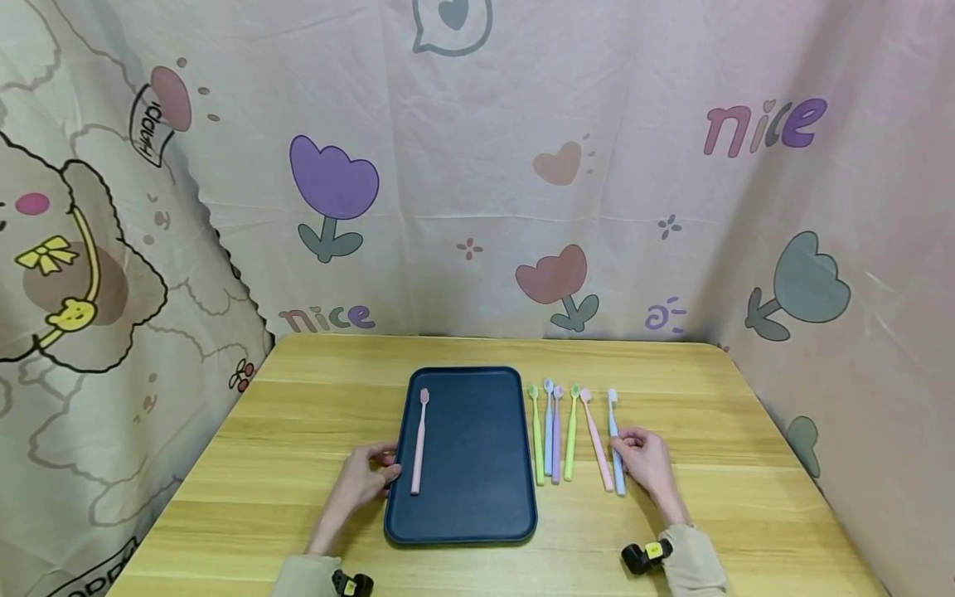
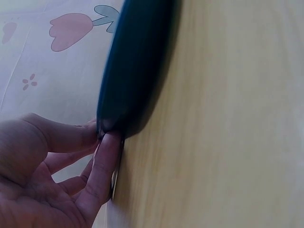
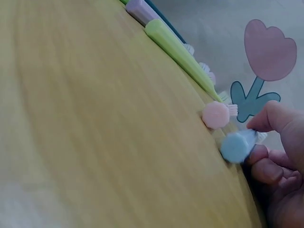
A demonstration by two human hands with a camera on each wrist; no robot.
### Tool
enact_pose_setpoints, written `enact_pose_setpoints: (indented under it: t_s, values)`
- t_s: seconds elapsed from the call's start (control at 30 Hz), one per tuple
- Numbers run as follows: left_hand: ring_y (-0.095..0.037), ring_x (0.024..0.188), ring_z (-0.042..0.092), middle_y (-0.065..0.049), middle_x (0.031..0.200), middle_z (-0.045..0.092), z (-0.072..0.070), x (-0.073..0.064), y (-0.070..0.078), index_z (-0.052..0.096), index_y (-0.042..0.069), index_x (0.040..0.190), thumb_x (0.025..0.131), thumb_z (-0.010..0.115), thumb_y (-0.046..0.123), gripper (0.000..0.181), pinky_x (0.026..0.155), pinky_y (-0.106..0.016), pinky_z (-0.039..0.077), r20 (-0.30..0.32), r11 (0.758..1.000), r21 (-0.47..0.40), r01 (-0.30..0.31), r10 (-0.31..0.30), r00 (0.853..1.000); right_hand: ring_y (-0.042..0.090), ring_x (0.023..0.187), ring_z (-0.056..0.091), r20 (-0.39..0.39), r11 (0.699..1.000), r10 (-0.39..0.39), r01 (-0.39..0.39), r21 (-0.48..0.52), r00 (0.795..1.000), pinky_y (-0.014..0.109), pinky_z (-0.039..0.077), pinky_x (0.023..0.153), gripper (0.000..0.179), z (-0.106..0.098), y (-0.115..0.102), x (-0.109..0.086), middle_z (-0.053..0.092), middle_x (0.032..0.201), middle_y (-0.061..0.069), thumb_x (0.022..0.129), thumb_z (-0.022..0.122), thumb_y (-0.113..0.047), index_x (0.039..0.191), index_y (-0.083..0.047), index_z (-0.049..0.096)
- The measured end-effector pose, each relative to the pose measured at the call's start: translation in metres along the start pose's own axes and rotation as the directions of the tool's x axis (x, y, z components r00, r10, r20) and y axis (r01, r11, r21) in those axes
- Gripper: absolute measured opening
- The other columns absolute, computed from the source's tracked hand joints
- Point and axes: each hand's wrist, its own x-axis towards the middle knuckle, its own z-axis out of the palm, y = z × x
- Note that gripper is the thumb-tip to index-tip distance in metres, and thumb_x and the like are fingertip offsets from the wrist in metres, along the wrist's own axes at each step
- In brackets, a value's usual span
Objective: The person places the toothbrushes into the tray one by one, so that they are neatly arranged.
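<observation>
A dark blue tray (image 1: 477, 456) lies on the table with one pink toothbrush (image 1: 419, 448) lengthwise near its left side. My left hand (image 1: 363, 475) pinches the tray's left rim; in the left wrist view the thumb (image 2: 76, 137) and forefinger (image 2: 102, 166) meet at its edge. Right of the tray, my right hand (image 1: 647, 460) pinches the rightmost toothbrush, a light blue one (image 1: 613, 414), around its handle. The right wrist view shows its handle end (image 3: 235, 148) between thumb and fingers, beside the pink toothbrush's end (image 3: 215, 115).
Between the tray and my right hand lie several toothbrushes in a loose row: green (image 1: 536, 439), blue (image 1: 548, 431), purple (image 1: 556, 439), another green (image 1: 571, 435) and pink (image 1: 597, 444). A patterned curtain (image 1: 462, 166) hangs behind the wooden table (image 1: 746, 497).
</observation>
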Motion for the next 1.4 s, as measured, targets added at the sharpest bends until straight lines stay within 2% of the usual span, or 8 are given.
enact_pose_setpoints:
  t_s: [0.17,0.3,0.47,0.73,0.97,1.17,1.3,1.4]
  values:
    - [-0.016,0.07,0.06,-0.015,0.095,0.063,0.0,0.0,0.001,0.062,-0.009,0.129,0.09,0.065,-0.007,0.04,0.055,-0.032,0.058,0.002,1.0,-0.003,-0.001,0.001,1.0,0.006,0.047,0.052,0.03,0.995,0.014,-0.016,0.098,0.999,0.021,0.043,0.041,0.023,-0.001,0.002,0.0,0.061,0.069,-0.004,0.095,0.065,-0.01,0.108,0.008,0.064]
    - [-0.016,0.07,0.06,-0.015,0.095,0.063,0.0,-0.001,0.002,0.062,-0.009,0.129,0.09,0.065,-0.007,0.039,0.055,-0.032,0.058,-0.001,1.0,-0.005,0.002,-0.002,1.0,0.004,0.045,0.048,0.057,0.988,0.004,-0.013,0.155,0.998,0.019,0.039,0.038,0.024,-0.001,0.003,0.0,0.065,0.067,-0.006,0.098,0.061,-0.011,0.111,0.008,0.061]
    - [-0.016,0.07,0.06,-0.015,0.094,0.063,0.0,-0.002,0.002,0.062,-0.009,0.129,0.09,0.065,-0.008,0.039,0.055,-0.032,0.058,-0.001,1.0,-0.002,-0.003,0.003,1.0,0.002,0.046,0.046,0.112,0.976,0.002,-0.027,0.215,0.994,0.017,0.036,0.04,0.028,-0.002,0.002,-0.002,0.072,0.07,-0.007,0.1,0.059,-0.013,0.117,0.009,0.056]
    - [-0.016,0.07,0.059,-0.015,0.095,0.063,0.0,-0.002,0.002,0.062,-0.009,0.13,0.09,0.065,-0.007,0.04,0.055,-0.032,0.058,0.0,1.0,-0.001,-0.001,0.001,1.0,0.001,0.05,0.044,0.176,0.961,-0.027,-0.023,0.276,0.984,0.015,0.032,0.041,0.035,-0.005,-0.001,-0.003,0.07,0.074,-0.009,0.103,0.055,-0.014,0.129,0.01,0.049]
    - [-0.016,0.07,0.059,-0.014,0.094,0.063,0.0,-0.002,0.002,0.062,-0.009,0.129,0.089,0.065,-0.008,0.04,0.055,-0.031,0.057,-0.002,1.0,-0.006,-0.008,0.008,1.0,0.002,0.055,0.044,0.242,0.938,-0.001,-0.083,0.338,0.97,0.016,0.032,0.046,0.043,-0.007,-0.011,-0.002,0.068,0.079,-0.012,0.102,0.055,-0.01,0.14,0.005,0.042]
    - [-0.016,0.07,0.059,-0.013,0.094,0.063,0.0,-0.002,0.003,0.062,-0.009,0.129,0.089,0.066,-0.007,0.04,0.055,-0.031,0.057,-0.007,1.0,0.006,-0.017,0.017,1.0,0.002,0.057,0.049,0.276,0.912,-0.07,-0.051,0.406,0.959,0.016,0.035,0.047,0.045,-0.008,-0.019,-0.003,0.07,0.082,-0.008,0.099,0.059,-0.008,0.138,0.008,0.042]
    - [-0.016,0.07,0.059,-0.013,0.094,0.063,0.0,-0.003,0.003,0.062,-0.009,0.129,0.089,0.066,-0.007,0.04,0.054,-0.03,0.057,-0.01,1.0,0.008,-0.022,0.022,1.0,0.003,0.059,0.052,0.322,0.905,-0.128,-0.022,0.426,0.938,0.015,0.037,0.048,0.049,-0.008,-0.025,-0.005,0.073,0.086,-0.004,0.098,0.061,-0.008,0.138,0.01,0.042]
    - [-0.016,0.07,0.059,-0.013,0.093,0.063,-0.001,-0.003,0.003,0.062,-0.009,0.129,0.088,0.066,-0.008,0.04,0.054,-0.03,0.057,-0.009,1.0,0.002,-0.021,0.021,1.0,0.003,0.06,0.055,0.352,0.908,-0.137,-0.024,0.417,0.926,0.016,0.04,0.05,0.05,-0.007,-0.03,-0.008,0.074,0.088,-0.003,0.097,0.062,-0.008,0.139,0.011,0.042]
